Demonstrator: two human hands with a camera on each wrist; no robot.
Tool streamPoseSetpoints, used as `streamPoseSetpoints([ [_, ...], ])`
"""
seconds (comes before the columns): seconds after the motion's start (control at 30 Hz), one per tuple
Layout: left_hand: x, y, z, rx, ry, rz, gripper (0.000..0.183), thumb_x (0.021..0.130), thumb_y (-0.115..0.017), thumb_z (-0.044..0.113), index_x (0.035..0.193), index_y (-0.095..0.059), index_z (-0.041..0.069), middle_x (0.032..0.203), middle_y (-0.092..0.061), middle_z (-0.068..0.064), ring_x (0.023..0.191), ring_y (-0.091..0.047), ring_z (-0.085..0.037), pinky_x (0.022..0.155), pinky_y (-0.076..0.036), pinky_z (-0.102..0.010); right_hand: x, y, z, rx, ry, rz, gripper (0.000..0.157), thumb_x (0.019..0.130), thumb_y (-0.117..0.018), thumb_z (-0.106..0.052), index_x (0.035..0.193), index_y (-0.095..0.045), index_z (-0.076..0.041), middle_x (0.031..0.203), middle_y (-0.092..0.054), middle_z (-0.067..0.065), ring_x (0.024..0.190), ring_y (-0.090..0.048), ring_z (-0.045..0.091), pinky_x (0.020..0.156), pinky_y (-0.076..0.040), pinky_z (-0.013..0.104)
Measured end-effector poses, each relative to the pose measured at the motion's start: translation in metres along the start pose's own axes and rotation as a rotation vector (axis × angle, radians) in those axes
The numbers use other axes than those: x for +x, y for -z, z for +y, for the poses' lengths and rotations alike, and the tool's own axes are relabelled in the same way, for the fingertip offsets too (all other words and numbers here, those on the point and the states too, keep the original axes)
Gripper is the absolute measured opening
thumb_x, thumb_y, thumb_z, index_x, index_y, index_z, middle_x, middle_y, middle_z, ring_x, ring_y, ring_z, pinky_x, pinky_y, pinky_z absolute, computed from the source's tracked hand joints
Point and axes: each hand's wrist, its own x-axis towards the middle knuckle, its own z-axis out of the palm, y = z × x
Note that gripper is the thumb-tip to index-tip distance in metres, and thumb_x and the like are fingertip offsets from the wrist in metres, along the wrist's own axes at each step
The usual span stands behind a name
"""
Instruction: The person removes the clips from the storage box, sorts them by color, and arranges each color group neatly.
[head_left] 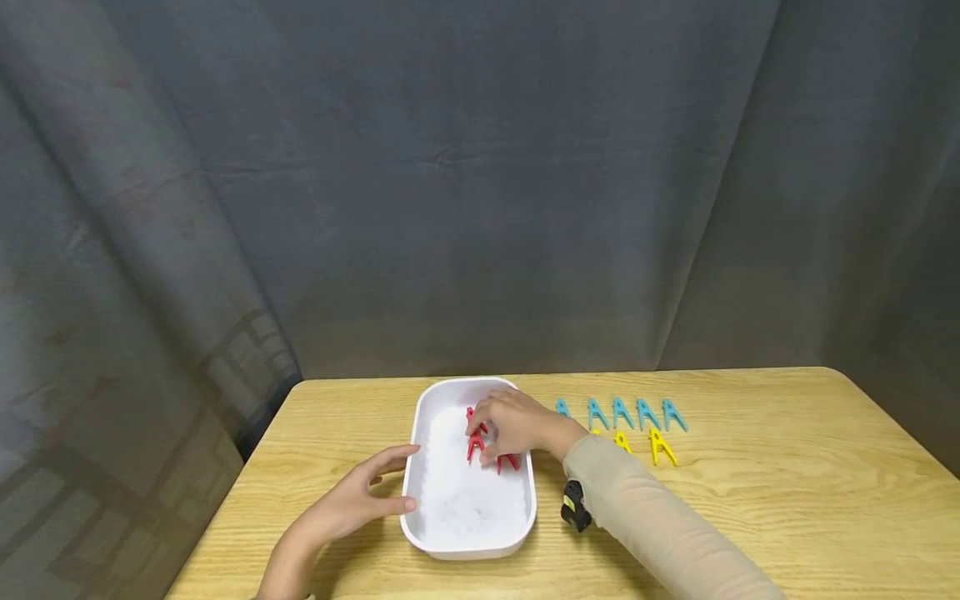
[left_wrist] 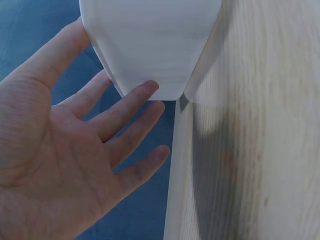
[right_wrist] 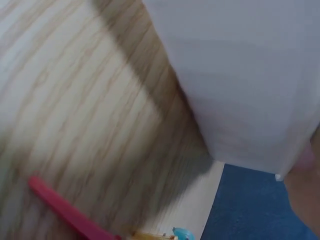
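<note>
A white tray [head_left: 459,546] holds a few red clothespins [head_left: 507,463]. My right hand [head_left: 513,421] reaches over its right rim, with bent fingers and thumb low among the clothespins. One red clothespin [head_left: 476,447] shows between the fingertips and thumb; I cannot tell whether they pinch it. In the right wrist view the hand's fingers are mostly hidden behind the tray wall [right_wrist: 240,100]. My left hand [head_left: 356,497] is at the tray's left side, thumb and fingers spread along the rim. In the left wrist view, its fingers [left_wrist: 130,107] are extended by the tray's outer wall [left_wrist: 155,45].
Right of the tray, blue clothespins [head_left: 622,412] stand in a row on the wooden table [head_left: 787,467], with yellow clothespins [head_left: 662,447] nearer, partly behind the right arm. A red clothespin [right_wrist: 70,210] lies on the table in the right wrist view. Behind hangs a grey curtain [head_left: 480,208].
</note>
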Motion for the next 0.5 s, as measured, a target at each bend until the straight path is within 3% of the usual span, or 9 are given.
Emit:
streamPoseSetpoints([
  [0.37, 0.000, 0.000, 0.001, 0.027, -0.023, 0.007, 0.067, 0.089, -0.076, 0.020, 0.147, -0.045, 0.004, 0.147, -0.046, -0.020, 0.134, -0.040, -0.044, 0.106, -0.024, -0.071, -0.024, 0.016, -0.012, 0.141, 0.037, 0.127, 0.033, 0.080, -0.085, -0.026, 0.111, -0.075, -0.016, 0.112, -0.068, -0.007, 0.110, -0.056, 0.015, 0.098, -0.046, 0.036],
  [0.5, 0.003, -0.002, 0.001, 0.030, -0.028, 0.005, 0.067, 0.089, -0.076, 0.020, 0.146, -0.045, 0.004, 0.147, -0.046, -0.019, 0.134, -0.040, -0.045, 0.106, -0.023, -0.071, -0.043, 0.023, -0.016, 0.190, 0.034, 0.176, 0.033, 0.081, -0.084, -0.023, 0.112, -0.075, -0.017, 0.115, -0.067, -0.008, 0.114, -0.056, 0.015, 0.105, -0.042, 0.040],
])
